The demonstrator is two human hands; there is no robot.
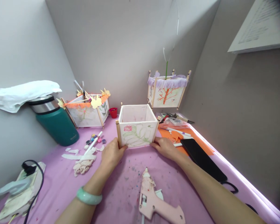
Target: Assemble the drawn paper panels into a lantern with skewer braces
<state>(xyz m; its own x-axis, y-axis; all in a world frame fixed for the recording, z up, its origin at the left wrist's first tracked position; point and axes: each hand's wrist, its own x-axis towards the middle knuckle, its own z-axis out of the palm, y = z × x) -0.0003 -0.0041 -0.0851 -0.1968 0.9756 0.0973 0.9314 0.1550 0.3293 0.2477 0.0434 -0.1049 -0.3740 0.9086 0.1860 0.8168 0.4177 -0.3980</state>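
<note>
A white box-shaped paper lantern (138,135) with wooden corner sticks and a drawn pink flower stands upright on the purple cloth, its top uncovered. My left hand (112,154) is closed around its lower left front corner, thumb at the bottom edge. At the lower right front corner, my right hand (164,147) grips it the same way, its fingers partly hidden. Closer to me, between my forearms, a pink hot glue gun (154,202) lies with its nozzle pointing away, touched by neither hand.
Behind stand two decorated lanterns, one orange-trimmed (85,113) and one purple-fringed (166,95). A teal bottle (57,124), paper scraps (72,155) and a power strip (18,193) are at left. On the right, a black phone (203,158) overlaps orange paper (200,144) near pliers (174,116).
</note>
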